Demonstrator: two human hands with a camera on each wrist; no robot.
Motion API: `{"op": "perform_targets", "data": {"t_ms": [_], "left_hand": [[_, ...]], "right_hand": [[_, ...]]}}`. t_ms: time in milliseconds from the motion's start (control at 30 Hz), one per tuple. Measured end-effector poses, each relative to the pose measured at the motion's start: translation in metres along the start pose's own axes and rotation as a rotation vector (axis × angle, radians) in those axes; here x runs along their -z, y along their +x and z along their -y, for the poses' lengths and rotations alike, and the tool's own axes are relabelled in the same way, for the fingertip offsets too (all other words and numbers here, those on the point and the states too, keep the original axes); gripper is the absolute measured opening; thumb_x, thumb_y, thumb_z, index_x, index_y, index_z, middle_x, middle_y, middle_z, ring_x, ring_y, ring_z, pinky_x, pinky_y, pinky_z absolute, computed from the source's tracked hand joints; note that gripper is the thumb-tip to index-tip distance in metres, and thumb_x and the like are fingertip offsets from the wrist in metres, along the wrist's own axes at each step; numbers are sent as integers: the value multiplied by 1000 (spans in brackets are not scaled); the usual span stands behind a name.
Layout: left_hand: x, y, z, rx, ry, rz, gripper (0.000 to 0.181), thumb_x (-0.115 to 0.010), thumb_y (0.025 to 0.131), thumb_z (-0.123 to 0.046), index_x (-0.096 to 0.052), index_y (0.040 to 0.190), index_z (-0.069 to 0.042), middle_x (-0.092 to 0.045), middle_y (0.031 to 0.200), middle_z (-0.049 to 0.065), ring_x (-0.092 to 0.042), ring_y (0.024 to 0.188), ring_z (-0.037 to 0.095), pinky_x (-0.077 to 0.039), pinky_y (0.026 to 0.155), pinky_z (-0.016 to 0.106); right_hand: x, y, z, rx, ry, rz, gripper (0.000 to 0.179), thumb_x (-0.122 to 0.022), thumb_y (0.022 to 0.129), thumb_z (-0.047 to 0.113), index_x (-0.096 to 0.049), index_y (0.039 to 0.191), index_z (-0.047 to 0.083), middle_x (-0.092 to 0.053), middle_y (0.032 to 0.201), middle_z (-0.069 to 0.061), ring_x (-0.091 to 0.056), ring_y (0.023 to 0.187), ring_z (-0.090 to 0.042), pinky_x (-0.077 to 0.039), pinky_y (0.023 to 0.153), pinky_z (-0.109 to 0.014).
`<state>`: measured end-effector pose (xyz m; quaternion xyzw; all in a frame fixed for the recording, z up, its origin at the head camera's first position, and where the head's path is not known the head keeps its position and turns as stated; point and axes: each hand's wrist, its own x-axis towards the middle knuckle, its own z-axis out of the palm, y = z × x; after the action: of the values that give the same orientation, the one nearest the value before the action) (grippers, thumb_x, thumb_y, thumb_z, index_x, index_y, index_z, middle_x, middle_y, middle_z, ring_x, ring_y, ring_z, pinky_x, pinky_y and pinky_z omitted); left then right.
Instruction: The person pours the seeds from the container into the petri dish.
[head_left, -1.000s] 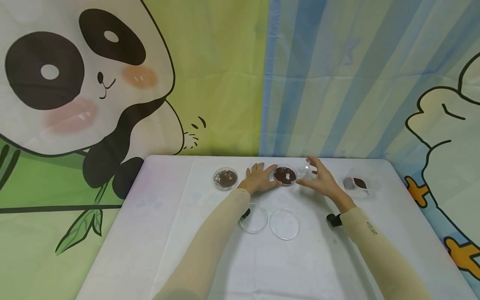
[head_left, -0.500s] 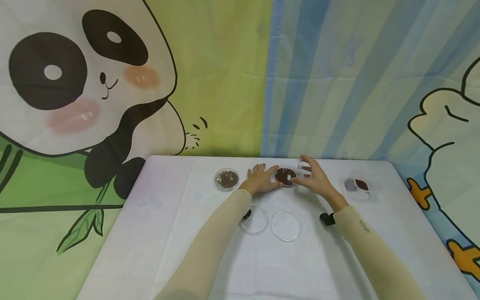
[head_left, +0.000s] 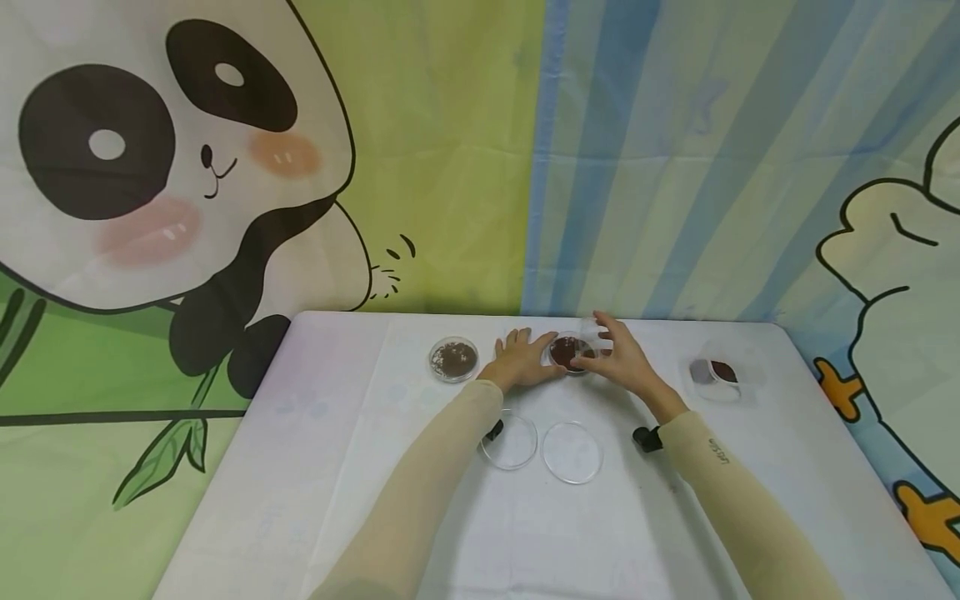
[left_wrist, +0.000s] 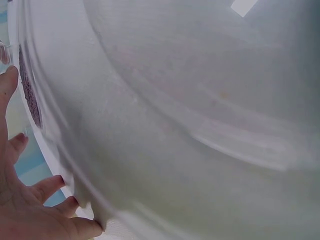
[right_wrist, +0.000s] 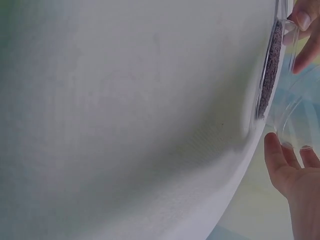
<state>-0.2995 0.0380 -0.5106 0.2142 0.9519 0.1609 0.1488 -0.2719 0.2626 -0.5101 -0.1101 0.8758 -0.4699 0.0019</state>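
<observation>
A round clear dish [head_left: 567, 353] filled with dark brown grains stands at the far side of the table between the two hands. My left hand [head_left: 516, 360] rests at its left with fingers spread, the thumb reaching to the rim. From the right, my right hand [head_left: 621, 353] holds a clear, see-through container [head_left: 589, 330] over the dish's right side, between thumb and fingers; its exact kind cannot be made out. In the right wrist view its curved edge shows beside the right hand [right_wrist: 295, 172]. The left wrist view has the left hand [left_wrist: 30, 210] near the dish.
Left of the hands stands a second dish [head_left: 453, 359] of brown grains with white specks. Two clear round lids, a left lid [head_left: 523, 464] and a right lid [head_left: 573, 482], lie nearer the front. A clear box [head_left: 701, 371] with brown grains stands at the right.
My right hand has moved left, bringing the clear container from beside the dish to over its right side. The left hand has stayed in place.
</observation>
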Motion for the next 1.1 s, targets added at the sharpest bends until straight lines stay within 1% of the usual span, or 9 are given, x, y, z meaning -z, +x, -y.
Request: {"op": "perform_targets", "data": {"t_ms": [100, 167, 333, 467, 567, 733, 800, 900, 1100], "left_hand": [[0, 0, 0, 6, 1, 3, 79, -51, 91, -71, -26, 159, -38, -22, 162, 16, -13, 149, 39, -11, 115, 64], [0, -1, -1, 8, 0, 4, 79, -52, 91, -71, -26, 159, -38, -22, 162, 16, -12, 149, 39, -11, 115, 64], [-1, -1, -1, 0, 2, -3, 78, -53, 92, -69, -27, 159, -38, -23, 161, 16, -14, 149, 40, -12, 114, 65], [0, -1, 0, -7, 1, -8, 80, -52, 91, -71, -26, 159, -37, -24, 161, 16, -15, 149, 40, -13, 115, 65], [1, -1, 1, -13, 3, -9, 86, -53, 89, -73, -26, 160, -31, -25, 161, 16, -16, 149, 39, -14, 115, 63], [3, -1, 3, -23, 5, 8, 100, -67, 84, -68, -27, 160, -17, -24, 162, 15, -17, 149, 38, -14, 116, 61], [4, 0, 3, -23, 20, 21, 102, -70, 82, -66, -28, 159, -13, -23, 162, 15, -16, 149, 38, -15, 116, 60], [3, 1, 5, -23, 49, 34, 103, -71, 82, -65, -29, 158, -11, -22, 162, 15, -16, 149, 37, -15, 116, 59], [3, 2, 5, -12, 69, 46, 102, -71, 82, -66, -30, 158, -11, -21, 163, 14, -16, 149, 36, -16, 117, 59]], "right_hand": [[-2, 0, 0, -5, -52, 7, 105, -88, 78, 35, -26, 156, 2, -31, 153, -26, -41, 131, -48, -45, 98, -60], [-3, 0, 0, 3, -86, 12, 103, -87, 79, 35, -28, 155, 0, -31, 153, -26, -42, 130, -49, -45, 98, -60], [-6, 1, 1, 37, -122, 19, 100, -87, 80, 31, -29, 154, -3, -31, 152, -29, -37, 135, -46, -44, 99, -59], [-7, 3, 1, 53, -181, 22, 99, -87, 80, 34, -31, 154, -2, -31, 152, -30, -34, 137, -45, -45, 98, -59], [-8, 5, 2, 70, -233, 25, 99, -87, 79, 36, -33, 154, -1, -32, 152, -30, -33, 138, -46, -40, 101, -62], [-9, 7, 5, 71, -288, 40, 99, -88, 78, 35, -35, 152, -3, -33, 151, -31, -30, 138, -50, -30, 106, -67], [-11, 8, 6, 63, -306, 53, 98, -88, 78, 35, -36, 151, -3, -33, 150, -32, -29, 138, -51, -30, 106, -67], [-13, 11, 6, 58, -335, 71, 95, -88, 78, 36, -39, 150, -3, -35, 149, -32, -30, 136, -52, -32, 105, -66], [-18, 15, 4, 78, -407, 86, 93, -88, 77, 36, -43, 147, -4, -40, 145, -32, -36, 131, -52, -35, 104, -64]]}}
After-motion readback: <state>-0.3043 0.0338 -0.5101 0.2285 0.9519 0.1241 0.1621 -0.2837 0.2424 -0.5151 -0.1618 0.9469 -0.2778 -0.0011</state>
